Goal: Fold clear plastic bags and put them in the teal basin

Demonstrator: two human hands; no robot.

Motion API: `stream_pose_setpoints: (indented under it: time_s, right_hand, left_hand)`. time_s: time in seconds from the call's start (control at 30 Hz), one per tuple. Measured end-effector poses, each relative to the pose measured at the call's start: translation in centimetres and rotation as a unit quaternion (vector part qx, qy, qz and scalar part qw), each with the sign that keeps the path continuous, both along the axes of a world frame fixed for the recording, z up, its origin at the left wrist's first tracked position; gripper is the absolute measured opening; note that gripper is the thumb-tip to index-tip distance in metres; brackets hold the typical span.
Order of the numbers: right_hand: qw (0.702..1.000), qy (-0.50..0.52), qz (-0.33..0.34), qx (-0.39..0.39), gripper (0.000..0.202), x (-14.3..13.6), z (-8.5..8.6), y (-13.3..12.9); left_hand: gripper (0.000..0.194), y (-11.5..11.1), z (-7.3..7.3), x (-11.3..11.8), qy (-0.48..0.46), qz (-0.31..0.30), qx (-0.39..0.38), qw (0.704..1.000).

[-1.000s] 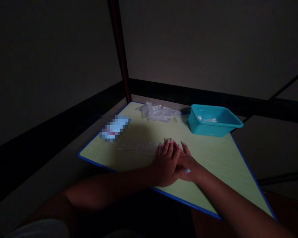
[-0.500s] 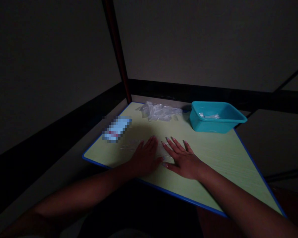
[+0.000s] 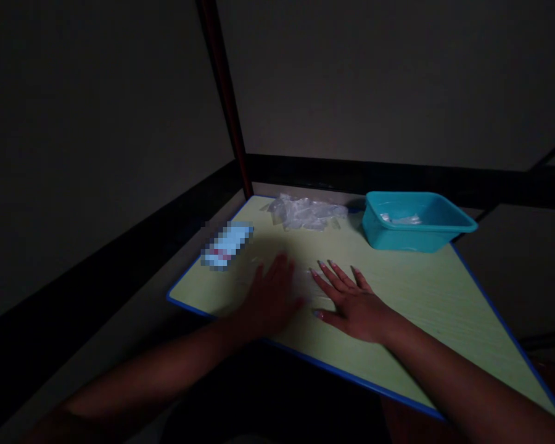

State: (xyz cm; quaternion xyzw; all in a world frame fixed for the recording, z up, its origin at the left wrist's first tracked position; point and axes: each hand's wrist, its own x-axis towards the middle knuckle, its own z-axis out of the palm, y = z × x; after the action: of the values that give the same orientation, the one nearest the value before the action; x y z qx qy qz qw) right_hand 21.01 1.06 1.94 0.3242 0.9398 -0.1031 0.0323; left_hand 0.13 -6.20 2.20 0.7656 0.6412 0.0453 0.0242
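Observation:
A clear plastic bag (image 3: 308, 287) lies flat on the pale green table (image 3: 411, 327), hard to make out in the dim light. My left hand (image 3: 272, 296) is over its left part with the fingers stretched out, somewhat smeared by motion. Flat on the right end of the plastic, my right hand (image 3: 351, 302) rests with fingers spread. Neither hand grips anything. Part of the plastic is hidden beneath my hands.
Crumpled clear plastic bags (image 3: 305, 213) lie at the table's back edge. A turquoise basin (image 3: 411, 237) at the back right holds some folded plastic. A blurred-out phone-like object (image 3: 229, 245) lies at the left edge. Walls stand close behind and left.
My left hand has shifted leftward relative to my right hand, widening the gap between them. The whole scene sits slightly farther right in view, as the camera has turned a little.

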Motion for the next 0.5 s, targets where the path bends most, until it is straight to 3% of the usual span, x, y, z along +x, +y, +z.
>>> stream_pose_setpoints:
  time_s: [0.13, 0.23, 0.37, 0.5]
  right_hand:
    - [1.000, -0.022, 0.011, 0.013, 0.071, 0.2, -0.2, 0.1]
    - [0.999, -0.039, 0.012, 0.010, 0.069, 0.2, -0.1, 0.1]
    - [1.000, -0.010, -0.004, -0.005, 0.077, 0.0, 0.2, 0.0]
    - [1.000, 0.001, -0.006, -0.012, 0.078, -0.1, 0.1, 0.0]
  left_hand:
    - [0.080, 0.3, 0.4, 4.8, -0.087, -0.121, 0.003, 0.989]
    - [0.073, 1.3, 0.8, 5.0, -0.114, -0.153, 0.038, 0.981]
    - [0.034, 2.6, 1.8, 0.3, -0.117, -0.105, 0.045, 0.987]
    - [0.022, 3.5, 2.5, -6.0, -0.080, -0.030, 0.010, 0.996]
